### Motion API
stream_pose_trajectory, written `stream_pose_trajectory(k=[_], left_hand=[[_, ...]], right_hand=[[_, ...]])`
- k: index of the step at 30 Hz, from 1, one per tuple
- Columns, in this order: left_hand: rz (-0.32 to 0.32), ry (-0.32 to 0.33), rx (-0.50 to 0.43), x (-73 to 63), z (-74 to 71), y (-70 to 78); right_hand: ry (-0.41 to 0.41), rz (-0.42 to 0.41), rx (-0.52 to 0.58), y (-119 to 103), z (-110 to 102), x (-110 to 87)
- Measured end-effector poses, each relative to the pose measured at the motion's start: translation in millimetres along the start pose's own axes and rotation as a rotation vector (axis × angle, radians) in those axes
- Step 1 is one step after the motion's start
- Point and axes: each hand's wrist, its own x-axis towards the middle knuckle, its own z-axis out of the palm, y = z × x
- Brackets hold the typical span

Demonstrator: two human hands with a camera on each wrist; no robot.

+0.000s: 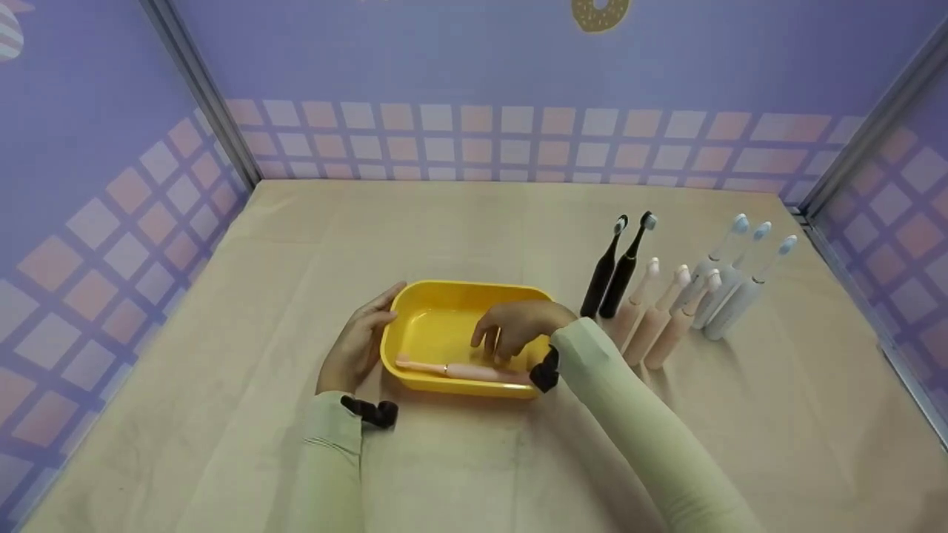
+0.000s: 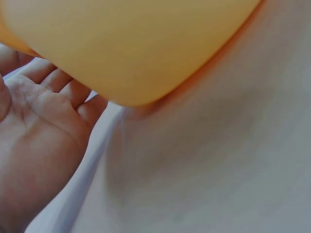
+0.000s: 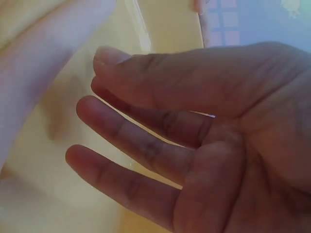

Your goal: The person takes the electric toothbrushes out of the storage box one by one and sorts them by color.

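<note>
A yellow plastic basin (image 1: 437, 329) sits on the table, and one pink electric toothbrush (image 1: 481, 372) lies inside along its near wall. My left hand (image 1: 358, 344) grips the basin's left end, thumb at the rim and fingers against the outer side. In the left wrist view, the basin's outer wall (image 2: 136, 53) covers those fingertips. Over the inside of the basin is my right hand (image 1: 522, 322), fingers loosely bent and apart with nothing between them. The right wrist view shows the pale toothbrush handle (image 3: 43, 68) beside the fingertips, apart from them.
Right of the basin stand electric toothbrushes upright in groups: two black ones (image 1: 622, 285), three pink ones (image 1: 649, 333) and three white ones (image 1: 735, 307). The right forearm passes close to the pink group. Patterned panels (image 1: 474, 141) enclose the table's back and sides.
</note>
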Motion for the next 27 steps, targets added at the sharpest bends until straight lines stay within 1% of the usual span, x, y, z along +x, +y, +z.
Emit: stream_pose_trajectory(k=[5,8,20,27], left_hand=[[0.013,-0.01,-0.01,0.6,-1.0,-0.2],[0.02,-0.02,-0.021,0.5,-1.3,-0.2],[0.011,-0.015,-0.035,-0.9,0.6,0.8],[0.017,-0.036,-0.032,-0.7,-0.5,0.4]], right_hand=[[-0.032,0.015,0.069,1,1,3.1],[-0.047,0.025,0.083,1,1,4.7],[-0.096,0.092,0.042,-8,1,7.5],[-0.105,0.132,0.055,-10,3,10.4]])
